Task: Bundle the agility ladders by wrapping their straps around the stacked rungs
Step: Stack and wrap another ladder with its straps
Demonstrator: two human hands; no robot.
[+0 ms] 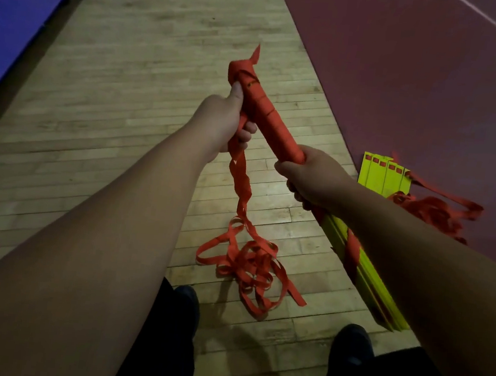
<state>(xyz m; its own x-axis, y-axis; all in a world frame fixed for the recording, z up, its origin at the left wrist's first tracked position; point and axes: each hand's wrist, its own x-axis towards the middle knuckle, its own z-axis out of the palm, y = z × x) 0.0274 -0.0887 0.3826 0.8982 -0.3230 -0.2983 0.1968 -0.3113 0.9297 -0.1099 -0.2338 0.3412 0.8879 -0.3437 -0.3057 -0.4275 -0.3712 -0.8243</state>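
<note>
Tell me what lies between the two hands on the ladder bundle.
In the head view, a red strap-wrapped stretch of rungs runs between the left hand and the right hand.

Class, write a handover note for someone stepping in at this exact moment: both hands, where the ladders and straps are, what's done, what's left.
Left hand holds the red strap beside the rung stack's wrapped end, thumb on the wrap.
Right hand holds the rung stack mid-length.
The strap falls from the left grip to a heap on the wooden floor.
Done: upper part wrapped.
Left: the bare yellow lower part, then secure the end.
Second ladder lies on the red mat, straps loose, unbundled.
</note>
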